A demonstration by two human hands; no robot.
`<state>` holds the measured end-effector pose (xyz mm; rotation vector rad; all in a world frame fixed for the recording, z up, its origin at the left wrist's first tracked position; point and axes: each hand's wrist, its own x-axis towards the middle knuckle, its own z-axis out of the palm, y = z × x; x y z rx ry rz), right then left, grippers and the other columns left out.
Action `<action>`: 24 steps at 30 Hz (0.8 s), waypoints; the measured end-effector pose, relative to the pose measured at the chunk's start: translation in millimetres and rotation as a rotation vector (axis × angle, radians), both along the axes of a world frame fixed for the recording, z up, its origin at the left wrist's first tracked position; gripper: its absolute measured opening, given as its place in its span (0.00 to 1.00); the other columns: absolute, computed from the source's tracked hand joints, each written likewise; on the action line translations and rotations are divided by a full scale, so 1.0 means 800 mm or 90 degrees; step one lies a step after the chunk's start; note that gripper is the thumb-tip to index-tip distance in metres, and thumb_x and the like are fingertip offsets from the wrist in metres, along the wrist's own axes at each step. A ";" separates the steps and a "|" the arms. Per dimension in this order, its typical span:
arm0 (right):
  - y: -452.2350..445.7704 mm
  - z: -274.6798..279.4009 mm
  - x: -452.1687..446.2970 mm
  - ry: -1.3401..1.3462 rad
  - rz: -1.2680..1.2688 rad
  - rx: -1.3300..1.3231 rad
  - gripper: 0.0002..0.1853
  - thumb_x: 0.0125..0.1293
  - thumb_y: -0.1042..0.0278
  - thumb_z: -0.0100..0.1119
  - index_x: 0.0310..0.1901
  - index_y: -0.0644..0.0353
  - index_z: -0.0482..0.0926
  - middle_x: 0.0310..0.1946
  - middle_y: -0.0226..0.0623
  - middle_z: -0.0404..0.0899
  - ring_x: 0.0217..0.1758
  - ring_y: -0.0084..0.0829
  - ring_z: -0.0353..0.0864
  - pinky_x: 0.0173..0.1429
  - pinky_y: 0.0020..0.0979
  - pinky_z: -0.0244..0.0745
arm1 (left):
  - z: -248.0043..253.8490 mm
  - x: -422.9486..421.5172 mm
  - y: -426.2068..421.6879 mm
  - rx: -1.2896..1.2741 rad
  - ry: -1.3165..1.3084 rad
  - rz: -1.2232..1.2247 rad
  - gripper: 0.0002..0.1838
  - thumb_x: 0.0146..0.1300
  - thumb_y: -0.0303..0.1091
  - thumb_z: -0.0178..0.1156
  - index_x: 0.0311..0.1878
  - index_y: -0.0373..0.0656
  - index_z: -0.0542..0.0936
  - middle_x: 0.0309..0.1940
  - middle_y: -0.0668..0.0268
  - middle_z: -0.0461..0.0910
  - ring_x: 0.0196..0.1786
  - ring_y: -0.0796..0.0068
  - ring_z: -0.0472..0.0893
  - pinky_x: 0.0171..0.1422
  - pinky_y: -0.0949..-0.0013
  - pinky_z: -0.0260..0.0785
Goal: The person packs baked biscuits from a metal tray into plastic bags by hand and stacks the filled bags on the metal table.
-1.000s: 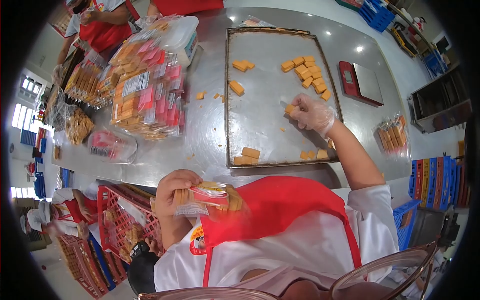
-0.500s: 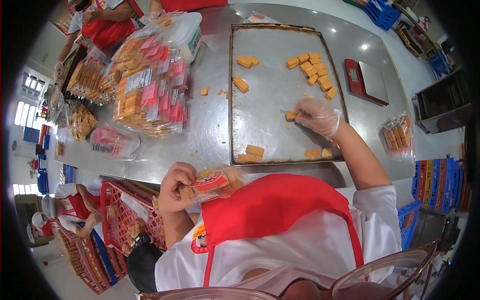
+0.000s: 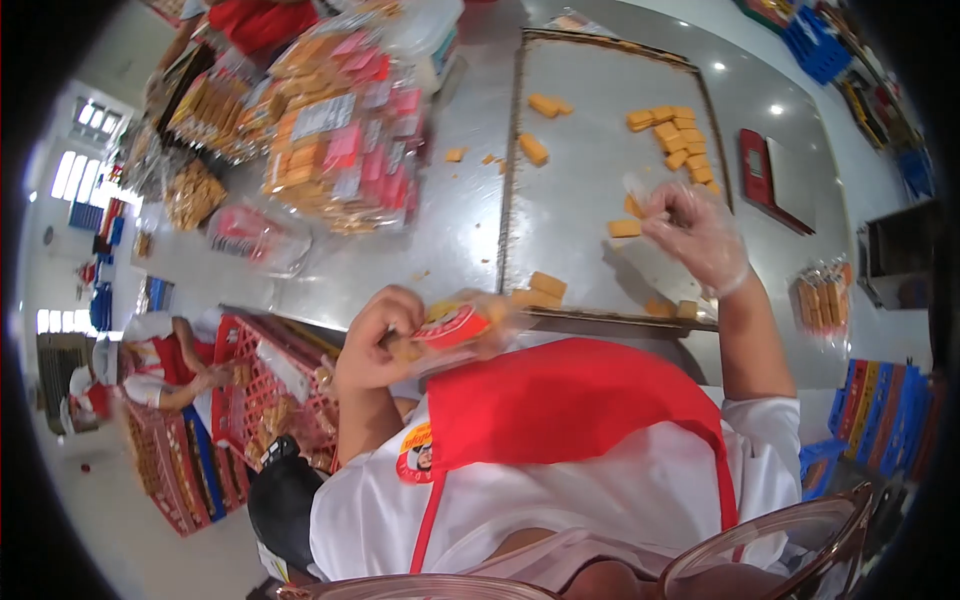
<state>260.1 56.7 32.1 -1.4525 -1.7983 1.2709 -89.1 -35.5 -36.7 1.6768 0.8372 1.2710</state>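
Note:
My left hand (image 3: 385, 335) is closed around the end of a clear packet of biscuits (image 3: 458, 330) with a red and yellow label, held before my apron. Over the right part of the metal tray (image 3: 580, 190), my gloved right hand (image 3: 695, 225) has its fingers pinched together; whether anything is between them I cannot make out. A biscuit (image 3: 625, 229) lies on the tray just left of those fingertips, with another close behind it. Several biscuits (image 3: 680, 140) form a cluster farther back. Two smaller groups rest along the tray's left side, and a few pieces at its front edge.
Stacked biscuit packets (image 3: 345, 140) and a plastic tub (image 3: 420, 30) stand on the left of the table. Right of the tray are a red scale (image 3: 757, 170) and a packet (image 3: 824, 297). Co-workers are at the far left, beside a red crate (image 3: 280, 385).
The view has shifted, so the table things appear farther right. My right hand has lifted from the biscuit it was at, which now lies on the tray. My left hand still holds the packet.

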 end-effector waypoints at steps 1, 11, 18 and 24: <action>-0.011 0.010 -0.012 0.029 0.049 0.050 0.07 0.52 0.73 0.55 0.34 0.61 0.73 0.31 0.35 0.74 0.32 0.23 0.73 0.37 0.22 0.67 | 0.003 0.000 0.001 0.008 0.006 0.008 0.15 0.39 0.32 0.65 0.27 0.40 0.69 0.29 0.61 0.69 0.33 0.67 0.71 0.38 0.69 0.64; -0.061 0.035 -0.096 0.070 0.481 0.425 0.17 0.50 0.82 0.55 0.44 0.60 0.73 0.37 0.38 0.77 0.38 0.32 0.79 0.37 0.27 0.76 | 0.011 0.005 0.008 0.097 0.102 0.043 0.17 0.36 0.28 0.66 0.33 0.39 0.74 0.32 0.60 0.73 0.35 0.67 0.76 0.39 0.70 0.68; -0.065 0.016 -0.106 0.303 0.429 0.017 0.14 0.58 0.80 0.47 0.47 0.59 0.72 0.35 0.37 0.74 0.36 0.32 0.73 0.40 0.26 0.71 | 0.028 0.026 0.014 0.214 0.274 0.070 0.19 0.32 0.26 0.65 0.34 0.40 0.75 0.33 0.59 0.75 0.34 0.64 0.77 0.36 0.69 0.69; -0.050 -0.006 -0.101 0.201 0.483 0.165 0.14 0.56 0.79 0.48 0.45 0.57 0.72 0.31 0.38 0.74 0.33 0.34 0.73 0.39 0.27 0.69 | 0.037 0.037 0.019 0.269 0.305 0.048 0.18 0.32 0.28 0.65 0.33 0.41 0.74 0.33 0.61 0.75 0.34 0.63 0.77 0.35 0.68 0.69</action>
